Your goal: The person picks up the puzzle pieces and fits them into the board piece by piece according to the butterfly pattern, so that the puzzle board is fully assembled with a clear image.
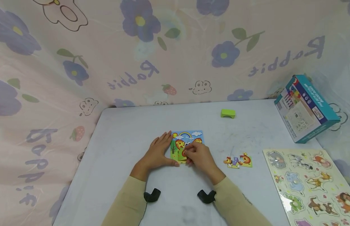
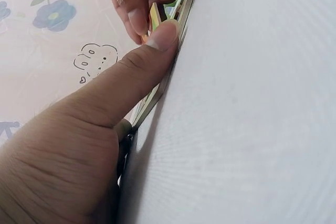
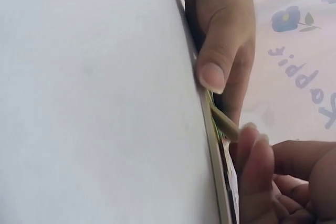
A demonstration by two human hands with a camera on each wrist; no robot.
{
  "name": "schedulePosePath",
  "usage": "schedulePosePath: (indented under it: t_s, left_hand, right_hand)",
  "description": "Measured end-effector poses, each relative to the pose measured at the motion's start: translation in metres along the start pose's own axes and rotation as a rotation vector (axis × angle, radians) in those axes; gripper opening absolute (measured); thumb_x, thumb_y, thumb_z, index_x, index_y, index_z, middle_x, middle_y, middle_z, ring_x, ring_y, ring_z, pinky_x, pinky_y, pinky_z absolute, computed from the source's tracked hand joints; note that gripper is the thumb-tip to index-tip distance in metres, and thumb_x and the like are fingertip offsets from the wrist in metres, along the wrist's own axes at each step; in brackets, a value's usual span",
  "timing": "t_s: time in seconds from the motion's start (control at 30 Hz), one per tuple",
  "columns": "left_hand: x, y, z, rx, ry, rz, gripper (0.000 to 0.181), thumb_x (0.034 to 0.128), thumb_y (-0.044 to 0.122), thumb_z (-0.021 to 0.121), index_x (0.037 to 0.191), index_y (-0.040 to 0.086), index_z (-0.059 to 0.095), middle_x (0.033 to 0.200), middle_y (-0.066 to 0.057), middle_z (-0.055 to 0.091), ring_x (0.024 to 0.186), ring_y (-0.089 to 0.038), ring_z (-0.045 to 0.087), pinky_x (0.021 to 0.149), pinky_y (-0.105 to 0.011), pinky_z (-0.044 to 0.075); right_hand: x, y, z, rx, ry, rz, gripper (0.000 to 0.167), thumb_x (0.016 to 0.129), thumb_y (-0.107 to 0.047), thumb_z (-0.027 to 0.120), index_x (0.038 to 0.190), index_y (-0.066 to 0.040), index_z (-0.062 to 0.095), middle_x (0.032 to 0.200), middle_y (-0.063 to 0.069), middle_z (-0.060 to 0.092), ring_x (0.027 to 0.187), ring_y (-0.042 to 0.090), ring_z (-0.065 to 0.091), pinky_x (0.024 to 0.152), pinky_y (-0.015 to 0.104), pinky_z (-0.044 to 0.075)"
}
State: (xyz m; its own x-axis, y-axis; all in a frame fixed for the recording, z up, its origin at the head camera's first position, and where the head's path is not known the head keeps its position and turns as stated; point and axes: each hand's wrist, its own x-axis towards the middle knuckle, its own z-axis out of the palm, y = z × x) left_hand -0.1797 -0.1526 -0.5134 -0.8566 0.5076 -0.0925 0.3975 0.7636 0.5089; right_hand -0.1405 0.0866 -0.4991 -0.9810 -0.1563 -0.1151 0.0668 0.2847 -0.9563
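Blue and green, the puzzle board (image 1: 197, 133) at mid-frame is touched by the spread left hand (image 1: 156, 153), while by the right hand (image 1: 201, 157) is pinched, over its lower part, a tilted piece (image 3: 224, 124), likely light, stiff and best edge-held.

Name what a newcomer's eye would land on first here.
First comes the bright puzzle board mid-table, the left hand at its left side and the right hand pinching a piece over it. Next is the flowered cloth behind the table. Then, on the right, come a teal-edged box and, nearer, a large animal board.
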Motion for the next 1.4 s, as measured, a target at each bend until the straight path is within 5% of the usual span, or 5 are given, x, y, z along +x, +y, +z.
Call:
schedulePosePath:
  t_s: [0.8,1.07,1.23,1.4]
  left_hand:
    - [0.001,0.0,0.0,0.003,0.001,0.004,0.133,0.0773,0.077,0.085,0.175,0.012,0.022,0.181,0.002,0.009,0.166,-0.018,0.0,0.131,-0.049,0.002]
    - [0.001,-0.001,0.0,0.006,0.002,0.005,0.136,0.0752,0.079,0.086,0.175,0.013,0.02,0.181,0.003,0.008,0.165,-0.016,-0.001,0.131,-0.047,0.0]
    - [0.001,-0.002,0.0,0.005,0.006,0.007,0.136,0.0749,0.078,0.086,0.175,0.013,0.021,0.182,0.003,0.008,0.165,-0.016,-0.001,0.131,-0.047,0.001]
    - [0.0,-0.001,0.0,-0.001,0.012,0.012,0.135,0.0751,0.077,0.087,0.175,0.013,0.023,0.181,0.002,0.01,0.166,-0.017,0.001,0.131,-0.048,0.002]
  right_hand:
    - [0.006,-0.012,0.015,-0.018,-0.024,0.027,0.011,0.102,-0.003,0.072,0.109,0.006,0.073,0.077,0.007,0.075,0.059,0.02,0.072,0.058,0.031,0.06]
    - [0.0,-0.013,0.002,-0.091,0.059,0.023,0.016,0.106,-0.014,0.071,0.114,-0.001,0.076,0.077,0.006,0.071,0.06,0.019,0.067,0.056,0.032,0.057]
    - [0.0,-0.011,-0.004,-0.207,0.048,-0.062,0.017,0.105,-0.013,0.072,0.116,-0.003,0.079,0.088,0.003,0.073,0.074,0.017,0.067,0.066,0.035,0.057]
    - [0.001,-0.01,-0.003,-0.438,-0.1,-0.158,0.025,0.102,-0.007,0.075,0.126,-0.003,0.079,0.107,0.002,0.075,0.095,0.019,0.066,0.088,0.044,0.057]
